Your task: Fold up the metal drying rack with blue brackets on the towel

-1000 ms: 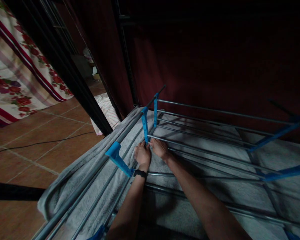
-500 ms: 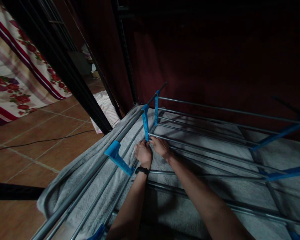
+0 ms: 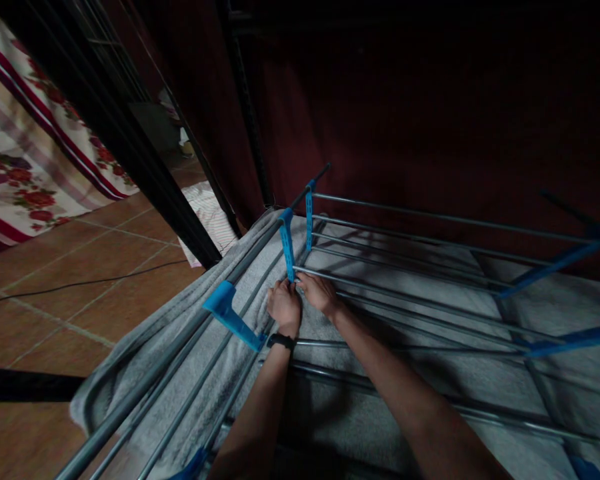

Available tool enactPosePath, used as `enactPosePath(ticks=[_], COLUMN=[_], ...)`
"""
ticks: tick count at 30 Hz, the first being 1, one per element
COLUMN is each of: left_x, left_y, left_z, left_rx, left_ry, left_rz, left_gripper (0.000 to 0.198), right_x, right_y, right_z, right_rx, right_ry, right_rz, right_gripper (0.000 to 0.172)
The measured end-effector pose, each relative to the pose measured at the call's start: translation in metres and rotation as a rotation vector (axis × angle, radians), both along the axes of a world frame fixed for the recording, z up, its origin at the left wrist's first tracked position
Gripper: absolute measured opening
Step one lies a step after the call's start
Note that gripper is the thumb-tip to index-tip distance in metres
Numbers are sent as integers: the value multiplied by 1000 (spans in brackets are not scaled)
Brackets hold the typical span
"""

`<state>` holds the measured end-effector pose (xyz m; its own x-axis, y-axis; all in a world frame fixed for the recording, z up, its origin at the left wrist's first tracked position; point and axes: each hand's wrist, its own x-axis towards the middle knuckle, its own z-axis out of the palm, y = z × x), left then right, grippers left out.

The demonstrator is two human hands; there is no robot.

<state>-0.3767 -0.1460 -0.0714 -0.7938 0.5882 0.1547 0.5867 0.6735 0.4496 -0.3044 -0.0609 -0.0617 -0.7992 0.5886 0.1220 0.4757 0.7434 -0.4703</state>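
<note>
A rack of grey metal tubes with blue plastic brackets lies across a grey blanket (image 3: 180,360). My left hand (image 3: 284,303), with a dark band at its wrist, is closed at the lower end of an upright blue bracket (image 3: 287,245). Right beside it, my right hand (image 3: 316,291) has its fingers pinched near the end of a metal tube (image 3: 410,297) that meets this bracket. The fingertips of both hands nearly touch, and the joint between them is mostly hidden. Closer to me, another blue bracket (image 3: 233,317) hangs from the thick side tube (image 3: 145,380).
Behind the rack rises a dark red panel (image 3: 430,120). A black metal post (image 3: 125,147) slants down at the left. Beyond it are a tiled floor (image 3: 105,267) with a black cable (image 3: 80,290), a floral curtain (image 3: 35,180) and a striped cloth (image 3: 207,217).
The whole view has shifted slightly, so the rack and hands appear a little farther left. Both hands stay at the same bracket, with hardly any change in their grip.
</note>
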Motion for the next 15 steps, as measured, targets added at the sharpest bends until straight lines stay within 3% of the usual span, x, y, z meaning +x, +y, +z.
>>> enactPosePath(ticks=[15], left_x=[2], left_y=[2], left_z=[0], left_rx=[14], left_ry=[14], left_rz=[17], left_gripper=[35], right_x=[-3], right_y=[1], right_z=[-1], right_rx=[33], right_ry=[-57], right_rz=[5], right_gripper=[24])
